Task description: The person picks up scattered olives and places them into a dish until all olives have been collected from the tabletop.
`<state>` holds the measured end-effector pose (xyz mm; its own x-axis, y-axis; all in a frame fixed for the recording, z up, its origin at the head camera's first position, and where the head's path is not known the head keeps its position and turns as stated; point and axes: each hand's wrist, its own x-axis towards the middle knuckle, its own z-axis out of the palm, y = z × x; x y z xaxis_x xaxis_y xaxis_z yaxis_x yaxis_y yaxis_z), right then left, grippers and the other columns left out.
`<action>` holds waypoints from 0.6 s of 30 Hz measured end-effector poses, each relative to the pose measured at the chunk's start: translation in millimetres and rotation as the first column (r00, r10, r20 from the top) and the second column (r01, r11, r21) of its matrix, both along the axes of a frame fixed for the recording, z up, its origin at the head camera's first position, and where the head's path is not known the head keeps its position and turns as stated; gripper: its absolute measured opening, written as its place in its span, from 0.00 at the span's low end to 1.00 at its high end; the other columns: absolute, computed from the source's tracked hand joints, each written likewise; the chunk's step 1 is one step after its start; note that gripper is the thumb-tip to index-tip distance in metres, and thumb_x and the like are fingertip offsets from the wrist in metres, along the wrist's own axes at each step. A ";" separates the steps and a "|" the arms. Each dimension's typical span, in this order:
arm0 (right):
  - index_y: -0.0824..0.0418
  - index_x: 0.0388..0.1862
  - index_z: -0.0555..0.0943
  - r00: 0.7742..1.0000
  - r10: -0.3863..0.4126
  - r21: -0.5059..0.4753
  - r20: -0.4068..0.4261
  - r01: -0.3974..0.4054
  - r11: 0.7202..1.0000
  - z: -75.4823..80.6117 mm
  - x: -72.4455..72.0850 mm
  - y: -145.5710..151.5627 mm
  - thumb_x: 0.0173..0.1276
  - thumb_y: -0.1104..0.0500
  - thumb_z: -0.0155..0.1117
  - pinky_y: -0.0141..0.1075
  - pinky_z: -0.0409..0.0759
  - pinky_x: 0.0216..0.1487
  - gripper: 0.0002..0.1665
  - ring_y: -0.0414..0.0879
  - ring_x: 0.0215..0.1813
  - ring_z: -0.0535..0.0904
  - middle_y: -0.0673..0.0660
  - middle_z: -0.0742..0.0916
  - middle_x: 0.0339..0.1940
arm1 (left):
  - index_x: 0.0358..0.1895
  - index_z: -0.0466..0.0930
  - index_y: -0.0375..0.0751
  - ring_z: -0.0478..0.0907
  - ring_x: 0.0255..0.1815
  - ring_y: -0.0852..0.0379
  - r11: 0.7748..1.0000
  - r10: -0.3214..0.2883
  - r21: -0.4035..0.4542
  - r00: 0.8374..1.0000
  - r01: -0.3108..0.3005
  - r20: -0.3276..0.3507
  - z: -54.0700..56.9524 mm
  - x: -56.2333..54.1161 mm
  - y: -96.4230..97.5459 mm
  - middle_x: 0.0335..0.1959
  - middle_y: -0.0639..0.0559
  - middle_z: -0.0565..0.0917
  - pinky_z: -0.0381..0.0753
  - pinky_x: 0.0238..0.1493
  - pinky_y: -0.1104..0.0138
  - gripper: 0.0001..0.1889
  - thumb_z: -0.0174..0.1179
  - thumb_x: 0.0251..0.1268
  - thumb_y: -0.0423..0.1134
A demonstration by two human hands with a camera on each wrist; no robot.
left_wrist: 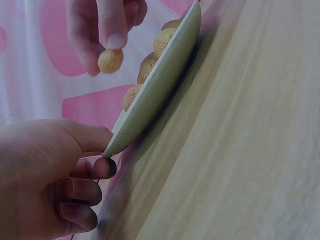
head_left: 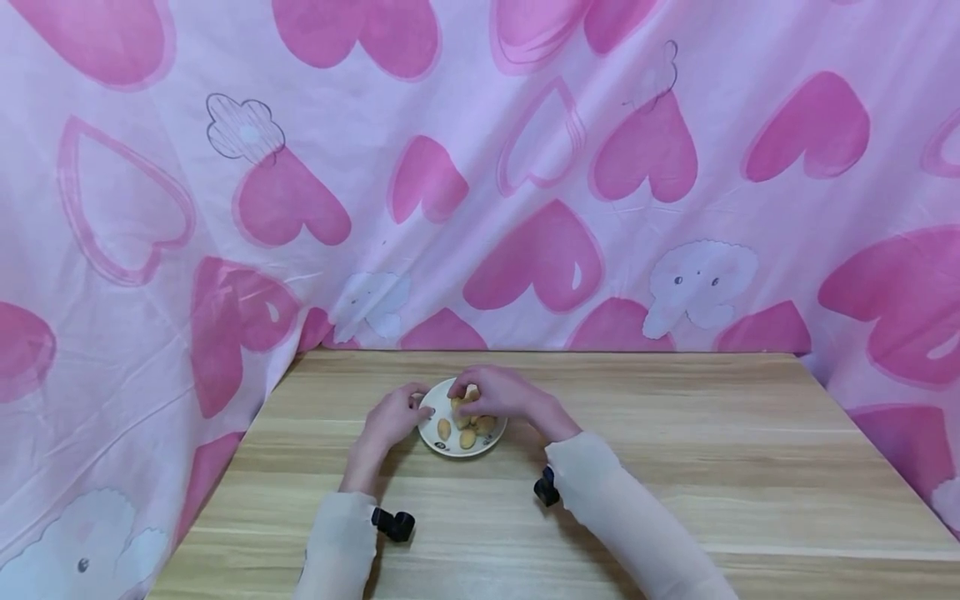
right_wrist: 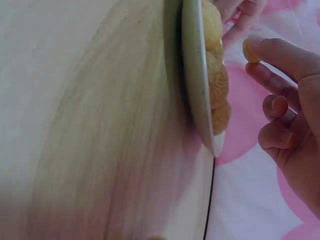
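Observation:
A white plate (head_left: 442, 398) with small dark marks near its rim holds several tan, wrinkled walnuts (head_left: 468, 438). At the plate's left edge, my left hand (head_left: 392, 415) pinches the rim, thumb over it and a curled finger beneath, as the left wrist view shows. My right hand (head_left: 498, 393) is over the plate's right side. Between its thumb and fingertips it pinches one walnut (left_wrist: 110, 61), held up above the others. From the head, this hand covers part of the pile. The right wrist view shows the held walnut (right_wrist: 250, 51) beside the heaped walnuts (right_wrist: 218, 80).
The plate stands on a wood-grain table (head_left: 675, 467), toward its far edge. Behind and to both sides hangs a pink curtain (head_left: 480, 167) with hearts, meeting the table's back edge. Black wrist cameras (head_left: 394, 525) are strapped over the light sleeves (head_left: 637, 517).

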<state>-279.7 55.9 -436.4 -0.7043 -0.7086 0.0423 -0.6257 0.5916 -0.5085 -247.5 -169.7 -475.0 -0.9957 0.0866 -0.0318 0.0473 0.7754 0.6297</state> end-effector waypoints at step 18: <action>0.49 0.49 0.86 1.000 0.021 0.108 0.021 -0.023 0.994 -9.3 -7.8 -22.5 0.64 0.56 0.69 0.33 0.77 0.50 0.14 0.38 0.46 0.80 0.44 0.86 0.44 | 0.61 0.79 0.48 0.70 0.26 0.57 1.000 0.002 0.004 1.000 -0.002 0.004 -3.4 -1.2 -1.4 0.26 0.52 0.76 0.65 0.27 0.64 0.21 0.64 0.64 0.43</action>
<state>-287.5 33.4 -445.8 -0.6885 -0.7236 -0.0489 -0.6296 0.6298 -0.4550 -248.7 -171.1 -478.4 -0.9958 0.0848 -0.0358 0.0432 0.7733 0.6326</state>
